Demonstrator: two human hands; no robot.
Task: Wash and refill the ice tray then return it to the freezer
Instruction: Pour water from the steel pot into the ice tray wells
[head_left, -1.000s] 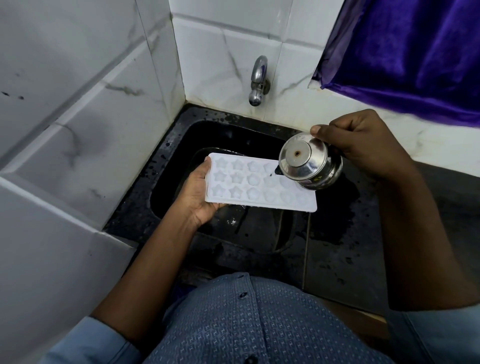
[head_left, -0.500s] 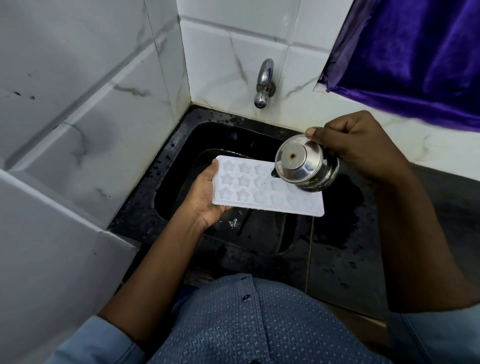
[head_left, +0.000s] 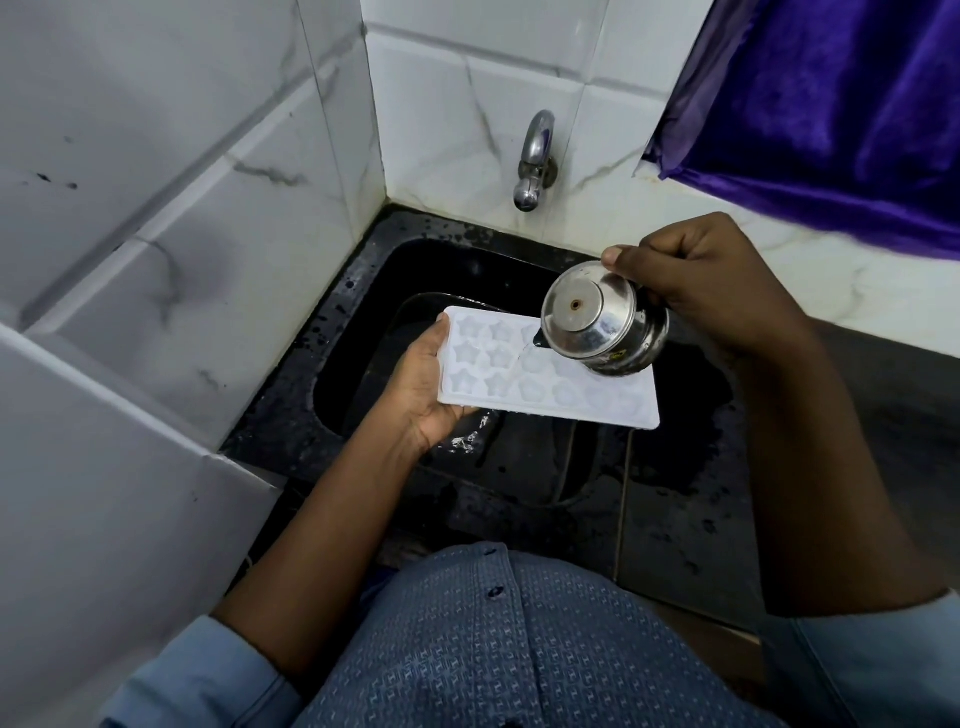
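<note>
A white ice tray (head_left: 561, 392) with star-shaped cells is held level over the black sink (head_left: 363, 322). My left hand (head_left: 423, 387) grips its left end from below, thumb on the rim. My right hand (head_left: 711, 283) holds a small steel pot (head_left: 597, 322), tipped far over with its base toward me. A thin stream of water runs from the pot's rim into the tray's middle cells. The pot hides part of the tray's far edge.
A steel tap (head_left: 535, 161), not running, sticks out of the white tiled wall above the sink. A tiled wall (head_left: 156, 260) closes in on the left. A purple curtain (head_left: 831, 114) hangs at the upper right. The wet dark counter (head_left: 691, 519) lies right of the sink.
The pot has tipped a little further and shifted left over the tray. Water now streams onto the middle cells. The tray has stayed in my left hand.
</note>
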